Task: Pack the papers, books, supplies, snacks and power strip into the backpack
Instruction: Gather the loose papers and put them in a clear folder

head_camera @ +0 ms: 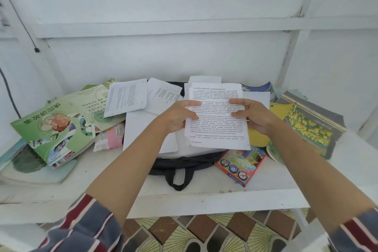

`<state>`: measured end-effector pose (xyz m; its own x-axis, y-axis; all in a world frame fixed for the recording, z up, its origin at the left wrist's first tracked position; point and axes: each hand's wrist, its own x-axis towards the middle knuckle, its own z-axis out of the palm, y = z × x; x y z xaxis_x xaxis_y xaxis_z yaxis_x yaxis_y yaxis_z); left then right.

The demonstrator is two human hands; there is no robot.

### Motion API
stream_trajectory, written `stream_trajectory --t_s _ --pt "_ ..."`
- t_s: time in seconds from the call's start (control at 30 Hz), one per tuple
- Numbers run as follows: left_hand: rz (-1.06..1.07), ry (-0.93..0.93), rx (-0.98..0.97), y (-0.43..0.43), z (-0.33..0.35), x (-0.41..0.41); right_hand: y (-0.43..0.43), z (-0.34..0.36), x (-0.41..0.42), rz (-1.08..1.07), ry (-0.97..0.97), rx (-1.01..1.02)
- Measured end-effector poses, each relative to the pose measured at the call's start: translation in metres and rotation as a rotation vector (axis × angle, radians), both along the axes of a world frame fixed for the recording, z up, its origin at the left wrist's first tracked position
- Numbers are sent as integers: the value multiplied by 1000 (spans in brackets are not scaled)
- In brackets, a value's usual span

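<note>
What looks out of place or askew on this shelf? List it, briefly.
The black backpack lies flat, mostly buried under loose white sheets strewn at different angles. The green book sits askew on other books, corners curled. The left hand and right hand hold one printed page.

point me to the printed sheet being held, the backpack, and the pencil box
printed sheet (pixel 215 116): head view, text area between the two hands.
backpack (pixel 190 162): head view, dark front edge.
pencil box (pixel 241 166): head view, middle of the lid.
</note>
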<state>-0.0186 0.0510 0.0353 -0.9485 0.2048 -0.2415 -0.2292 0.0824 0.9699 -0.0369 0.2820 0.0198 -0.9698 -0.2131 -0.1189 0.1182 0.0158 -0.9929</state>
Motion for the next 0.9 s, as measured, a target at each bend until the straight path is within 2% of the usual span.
stream_trajectory --t_s 0.1,0.33,0.43,0.67,0.9 --pt "8 52 -4 25 2 -20 13 2 -11 -94 51 25" --pt "-48 122 -184 88 -8 -89 53 2 -60 -308 74 330" --pt "-108 154 -280 106 -13 -120 66 1 -81 -362 50 399" --pt "-216 146 -345 134 -27 -167 82 -11 -114 -437 -9 515" --pt "-171 125 -397 150 -50 -177 81 -15 -127 -344 -74 750"
